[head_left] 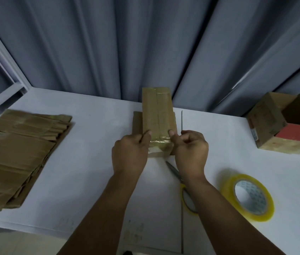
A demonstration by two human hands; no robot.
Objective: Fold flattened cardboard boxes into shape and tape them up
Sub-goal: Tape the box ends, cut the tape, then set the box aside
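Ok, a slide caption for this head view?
Left hand and right hand press tape onto a folded cardboard box; scissors and tape roll nearby.

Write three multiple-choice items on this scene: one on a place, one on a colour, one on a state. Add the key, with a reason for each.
1. Where on the table does the stack of flattened boxes lie?
A. at its left side
B. at its right side
C. in its middle

2. What colour are the handles of the scissors?
A. red
B. yellow
C. blue

3. In what state is the small box between the left hand and the right hand?
A. flat
B. folded up, top closed and taped
C. folded up, flaps standing open

Key:
1 A: the stack sits by the left edge.
2 B: a yellow loop shows beside the right forearm.
3 B: glossy tape covers the closed top where both hands hold the near end.
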